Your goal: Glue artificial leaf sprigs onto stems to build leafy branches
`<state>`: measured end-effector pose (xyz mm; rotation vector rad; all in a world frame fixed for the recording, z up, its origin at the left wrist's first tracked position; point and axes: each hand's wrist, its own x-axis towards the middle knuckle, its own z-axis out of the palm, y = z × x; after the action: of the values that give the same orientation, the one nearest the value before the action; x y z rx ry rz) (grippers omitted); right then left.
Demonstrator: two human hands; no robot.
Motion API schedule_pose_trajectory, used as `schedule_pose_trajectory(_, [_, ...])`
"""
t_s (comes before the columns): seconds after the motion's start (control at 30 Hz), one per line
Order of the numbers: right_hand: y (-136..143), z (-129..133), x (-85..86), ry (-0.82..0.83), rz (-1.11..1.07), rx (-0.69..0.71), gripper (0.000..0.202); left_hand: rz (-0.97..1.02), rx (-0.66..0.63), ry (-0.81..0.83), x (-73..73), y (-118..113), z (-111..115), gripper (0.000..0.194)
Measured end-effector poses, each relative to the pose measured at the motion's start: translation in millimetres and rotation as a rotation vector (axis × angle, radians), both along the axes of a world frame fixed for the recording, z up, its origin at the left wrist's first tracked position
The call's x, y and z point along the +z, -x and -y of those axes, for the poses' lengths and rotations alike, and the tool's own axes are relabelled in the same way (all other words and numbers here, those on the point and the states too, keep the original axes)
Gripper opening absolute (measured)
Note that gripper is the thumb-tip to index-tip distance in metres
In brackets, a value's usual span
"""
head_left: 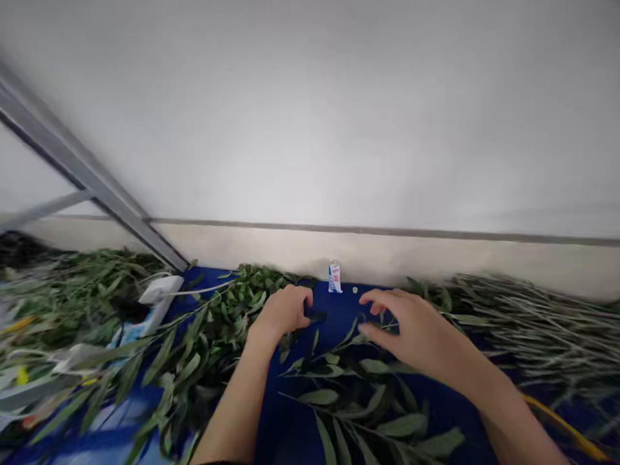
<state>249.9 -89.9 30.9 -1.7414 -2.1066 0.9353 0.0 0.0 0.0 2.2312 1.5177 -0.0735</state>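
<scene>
My left hand (285, 309) hovers beside a heap of green leafy sprigs (227, 323), its fingers curled and a gap between thumb and forefinger. A dark leaf (317, 316) lies just past its thumb. My right hand (411, 320) is open above leafy stems (339, 358), thumb and fingers spread; nothing shows between them. Between and beyond both hands, a small white and blue tube (334, 278) with red print lies near the wall. A tiny pale cap-like piece (355, 290) is to its right. Larger leafy branches (378, 420) spread nearer to me.
Blue cloth (285, 420) covers the surface up to a pale wall (310, 129). A bundle of thin grey-green stems (537, 323) lies right, by a yellow strip (566, 429). At left are a metal frame bar (121, 200), a white power strip (159, 297) with cable, and blurred clutter.
</scene>
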Motion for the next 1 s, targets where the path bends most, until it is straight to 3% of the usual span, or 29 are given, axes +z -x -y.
schedule_pose_trajectory(0.13, [0.3,14.6,-28.1,0.13,0.054,0.266,0.107,0.085,-0.064,-0.001,2.6,-4.2,-3.2,0.012])
schedule_pose_trajectory(0.27, [26.0,27.6,-70.5,0.055,0.127,0.341,0.142,0.167,-0.134,0.048,16.4,-3.9,1.6,0.022])
schedule_pose_trajectory(0.4, [40.0,40.5,-98.0,0.023,0.149,0.442,0.142,0.229,-0.112,0.077,26.3,5.3,2.2,0.028])
schedule_pose_trajectory(0.5, [36.4,38.9,-92.6,-0.081,0.179,0.386,0.107,0.235,-0.08,0.101,25.0,19.2,-4.4,0.031])
schedule_pose_trajectory(0.57, [33.7,29.0,-80.8,-0.177,0.2,0.375,0.074,0.225,-0.055,0.096,22.5,30.9,-9.5,0.03])
schedule_pose_trajectory(0.63, [34.1,15.3,-69.3,-0.232,0.219,0.415,0.058,0.211,-0.027,0.082,20.6,42.2,-12.9,0.031])
schedule_pose_trajectory(0.73, [39.7,-0.1,-60.5,-0.228,0.239,0.496,0.054,0.201,-0.008,0.081,17.9,52.2,-14.8,0.031])
schedule_pose_trajectory(0.83, [43.1,0.7,-60.4,-0.214,0.228,0.528,0.066,0.184,-0.006,0.096,9.9,49.8,-16.6,0.026])
schedule_pose_trajectory(0.9, [40.3,7.2,-59.3,-0.234,0.169,0.51,0.078,0.153,0.003,0.103,0.7,43.1,-19.0,0.021])
schedule_pose_trajectory(1.0, [30.8,11.6,-50.2,-0.272,0.017,0.397,0.082,0.101,0.009,0.124,-13.3,32.4,-22.1,0.031])
